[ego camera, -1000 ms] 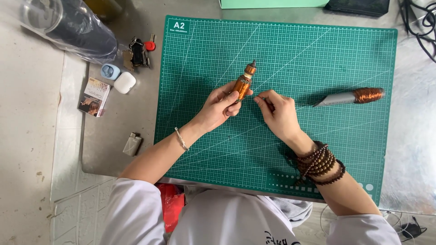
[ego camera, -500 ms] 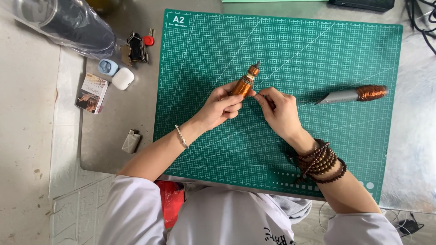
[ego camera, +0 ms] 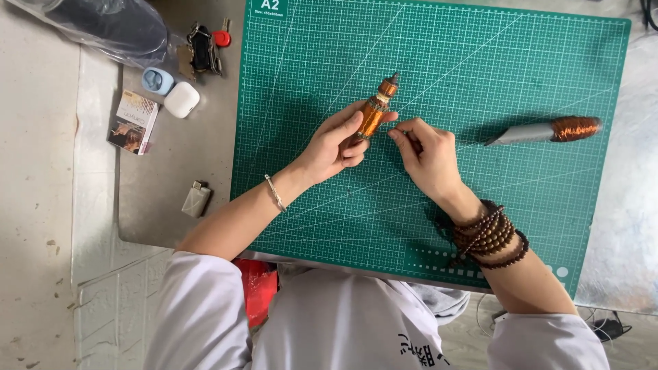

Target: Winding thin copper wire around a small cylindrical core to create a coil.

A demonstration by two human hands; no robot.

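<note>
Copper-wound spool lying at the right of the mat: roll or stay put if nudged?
The copper-wound spool looks round, so it would probably roll sideways. Its tapered grey end may make it curve. Dense winding suggests it is heavy for its size. The cutting mat is flat.

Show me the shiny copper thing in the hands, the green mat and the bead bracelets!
copper coil (ego camera: 373, 116), head view, on its orange winding.
green mat (ego camera: 329, 205), head view, on a bare patch.
bead bracelets (ego camera: 488, 235), head view, on the wrist beads.
</note>
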